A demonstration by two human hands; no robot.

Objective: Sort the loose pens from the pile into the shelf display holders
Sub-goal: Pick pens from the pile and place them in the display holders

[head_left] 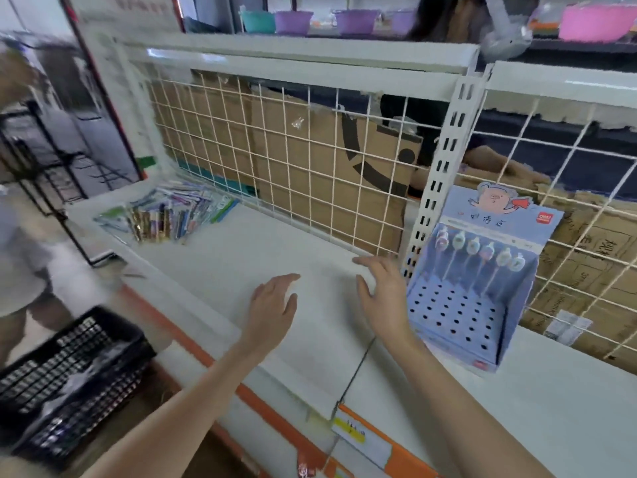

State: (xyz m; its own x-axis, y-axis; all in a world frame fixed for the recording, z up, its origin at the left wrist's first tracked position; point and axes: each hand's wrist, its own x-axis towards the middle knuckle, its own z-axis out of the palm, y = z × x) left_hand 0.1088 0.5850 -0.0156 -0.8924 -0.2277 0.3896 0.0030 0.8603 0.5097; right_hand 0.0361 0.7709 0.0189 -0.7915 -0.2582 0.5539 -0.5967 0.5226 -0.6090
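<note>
A pile of loose pens (169,215) in mixed colours lies at the far left of the white shelf (241,263). A light blue display holder (472,291) with a pig picture stands on the shelf's right part; several pens with round toppers stand in its back row, and the other holes show dark. My left hand (274,312) hovers over the middle of the shelf, fingers straight, holding nothing. My right hand (382,294) is spread open just left of the holder, also holding nothing.
A white wire grid (310,160) backs the shelf, with cardboard behind it. A black plastic crate (69,370) sits on the floor at lower left. Price labels (351,431) hang on the shelf's orange front edge. Coloured bowls line the upper shelf.
</note>
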